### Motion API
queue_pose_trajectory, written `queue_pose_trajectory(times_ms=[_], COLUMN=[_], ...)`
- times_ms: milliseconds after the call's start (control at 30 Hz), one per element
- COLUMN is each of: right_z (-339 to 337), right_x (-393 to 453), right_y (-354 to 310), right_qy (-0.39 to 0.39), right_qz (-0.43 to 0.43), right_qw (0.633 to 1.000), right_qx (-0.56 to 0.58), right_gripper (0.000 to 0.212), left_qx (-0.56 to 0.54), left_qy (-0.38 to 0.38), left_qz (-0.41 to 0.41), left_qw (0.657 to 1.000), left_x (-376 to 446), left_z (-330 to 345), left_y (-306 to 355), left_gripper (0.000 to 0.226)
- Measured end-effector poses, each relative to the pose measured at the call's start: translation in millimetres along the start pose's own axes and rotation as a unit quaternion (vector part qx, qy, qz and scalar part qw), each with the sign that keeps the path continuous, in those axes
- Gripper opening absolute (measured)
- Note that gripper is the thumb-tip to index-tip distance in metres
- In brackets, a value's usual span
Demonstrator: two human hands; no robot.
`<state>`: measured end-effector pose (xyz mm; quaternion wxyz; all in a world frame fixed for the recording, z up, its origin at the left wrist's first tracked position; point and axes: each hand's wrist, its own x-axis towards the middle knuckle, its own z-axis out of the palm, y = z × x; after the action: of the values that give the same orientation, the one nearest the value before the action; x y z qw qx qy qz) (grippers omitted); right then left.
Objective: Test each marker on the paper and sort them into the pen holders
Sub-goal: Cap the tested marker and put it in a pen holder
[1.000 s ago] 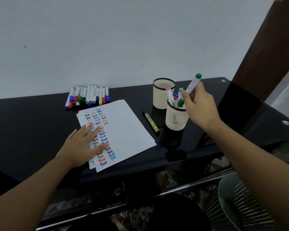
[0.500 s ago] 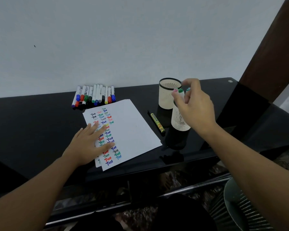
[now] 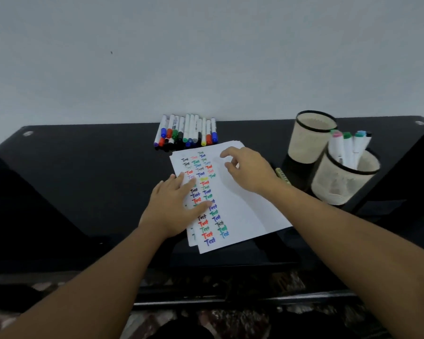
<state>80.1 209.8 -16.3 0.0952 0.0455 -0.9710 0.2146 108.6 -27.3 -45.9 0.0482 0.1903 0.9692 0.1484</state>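
Head view: flat left hand [image 3: 175, 206] presses white paper [image 3: 240, 204].

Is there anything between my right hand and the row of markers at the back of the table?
Nothing visible blocks it. The right hand hovers empty over the paper, and the row of markers lies just beyond the sheet's far edge, with only flat paper between.

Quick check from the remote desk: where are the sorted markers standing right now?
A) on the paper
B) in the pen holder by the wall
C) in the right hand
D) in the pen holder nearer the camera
D: the white-barrelled markers stand in the nearer pen holder, while the pen holder by the wall shows none, and the right hand is over the paper, gripping nothing.
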Motion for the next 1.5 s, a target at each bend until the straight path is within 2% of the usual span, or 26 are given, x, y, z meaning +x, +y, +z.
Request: queue_pose_trajectory(times_ms=[333,467,667,800,900,1033,1133,1200,1267,1333,1433,1500], right_z=[40.4,44.6,46.9,45.4,36.4,12.6,-6.8,-15.7,-22.1,-27.0,-25.2,-15.0], right_x=[115.5,127.0,128.0,126.4,119.8,105.4,88.3,75.8,62.5,48.2,23.7,9.5], right_y=[23.2,25.9,25.3,23.8,24.4,30.1,26.4,20.3,12.9,6.0,-8.2,-14.3], right_qy=[-0.051,-0.039,0.016,0.041,0.107,0.214,0.275,0.299,0.280,0.212,0.029,-0.068], right_qz=[0.019,0.014,0.026,0.061,0.091,0.055,0.026,0.015,0.003,-0.033,-0.098,-0.134], right_qw=[0.996,0.994,0.990,0.988,0.986,0.975,0.948,0.932,0.935,0.957,0.986,0.987], right_qx=[-0.075,-0.103,-0.138,-0.137,-0.091,0.022,0.155,0.206,0.220,0.196,0.132,0.051], right_gripper=[0.045,0.039,0.018,0.019,0.024,0.024,0.029,0.029,0.031,0.036,0.043,0.041], left_qx=[-0.002,-0.008,-0.008,-0.006,-0.007,-0.006,-0.006,-0.009,-0.010,-0.009,-0.017,-0.023], left_qy=[0.024,0.023,0.029,0.022,0.011,0.009,0.014,0.017,0.019,0.017,0.023,0.036], left_qz=[0.016,0.019,0.016,0.011,0.006,0.004,0.004,0.003,0.003,0.002,0.000,0.000], left_qw=[1.000,1.000,0.999,1.000,1.000,1.000,1.000,1.000,1.000,1.000,1.000,0.999], left_x=[8.0,7.9,8.7,8.9,8.9,9.4,9.7,9.4,8.6,7.7,7.2,6.8], left_z=[11.8,12.5,12.4,9.7,7.8,8.2,9.3,8.5,7.6,6.5,5.3,5.4], left_y=[-10.2,-10.6,-10.5,-8.5,-7.8,-9.2,-9.4,-9.3,-8.4,-6.8,-5.1,-4.6], left_gripper=[0.092,0.092,0.092,0.092,0.092,0.091,0.090,0.090,0.090,0.090,0.087,0.083])
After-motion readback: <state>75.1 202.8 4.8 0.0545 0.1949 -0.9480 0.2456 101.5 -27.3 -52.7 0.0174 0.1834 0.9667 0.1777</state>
